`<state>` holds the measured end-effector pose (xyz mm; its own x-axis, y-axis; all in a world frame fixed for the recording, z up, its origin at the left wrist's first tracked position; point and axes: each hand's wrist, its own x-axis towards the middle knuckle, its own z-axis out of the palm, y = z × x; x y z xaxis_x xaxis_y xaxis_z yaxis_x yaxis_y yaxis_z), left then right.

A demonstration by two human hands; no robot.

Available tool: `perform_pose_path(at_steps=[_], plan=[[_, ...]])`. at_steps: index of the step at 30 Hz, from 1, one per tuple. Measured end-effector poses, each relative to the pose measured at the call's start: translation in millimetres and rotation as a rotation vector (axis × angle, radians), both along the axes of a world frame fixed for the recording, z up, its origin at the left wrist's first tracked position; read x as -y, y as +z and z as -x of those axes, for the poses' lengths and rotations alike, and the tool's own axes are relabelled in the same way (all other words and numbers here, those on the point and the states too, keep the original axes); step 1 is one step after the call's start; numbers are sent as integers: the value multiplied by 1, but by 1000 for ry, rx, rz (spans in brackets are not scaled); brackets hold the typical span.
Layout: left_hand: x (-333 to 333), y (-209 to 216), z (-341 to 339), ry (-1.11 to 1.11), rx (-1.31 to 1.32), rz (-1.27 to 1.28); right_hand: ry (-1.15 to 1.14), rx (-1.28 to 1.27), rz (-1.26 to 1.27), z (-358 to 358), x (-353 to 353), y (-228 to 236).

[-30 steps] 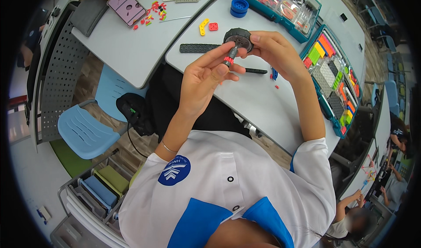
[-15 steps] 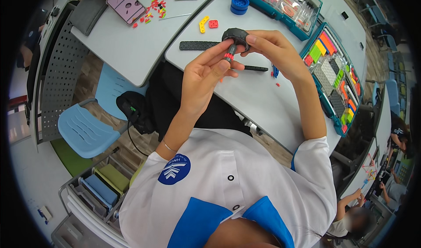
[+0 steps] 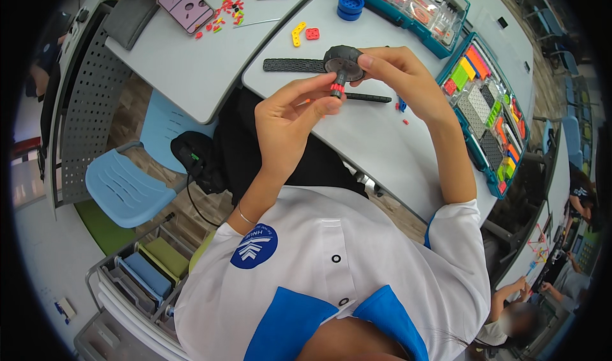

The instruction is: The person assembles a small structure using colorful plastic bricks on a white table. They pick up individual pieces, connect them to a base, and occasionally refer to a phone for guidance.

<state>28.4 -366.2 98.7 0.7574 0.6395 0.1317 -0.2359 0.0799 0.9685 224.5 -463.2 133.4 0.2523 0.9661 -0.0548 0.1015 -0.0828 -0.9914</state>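
Note:
In front of me, over the table, my right hand [image 3: 403, 77] grips a black toy wheel [image 3: 343, 60] by its rim, thumb on the near edge. The wheel's grey hub side is tilted down towards me. A dark axle [image 3: 337, 94] with red rings sticks out of the hub. My left hand [image 3: 285, 115] pinches this axle between thumb and index finger; its other fingers curl behind, partly hidden. Beneath the hands lie a black tread strip [image 3: 290, 65] and a black ribbed bar [image 3: 370, 97].
A yellow angled beam [image 3: 296, 34], a red square plate [image 3: 312, 34] and blue wheels [image 3: 350, 7] lie beyond my hands. Teal parts cases [image 3: 470, 128] stand right and far. On the left table are a phone [image 3: 185, 7] and small loose connectors [image 3: 224, 11].
The wheel has turned so that its hub side shows more. My left hand has shifted slightly left and down, its fingers drawn closer round the axle.

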Motion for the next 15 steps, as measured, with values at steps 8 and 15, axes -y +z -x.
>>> perform_pose_path(at_steps=[8, 15], plan=[[-4, 1, -9, 56, 138, -31, 48, -41, -12, 9, 5, 5], [-14, -8, -4, -58, 165, -289, 116, -75, -18, 18, 9, 9]])
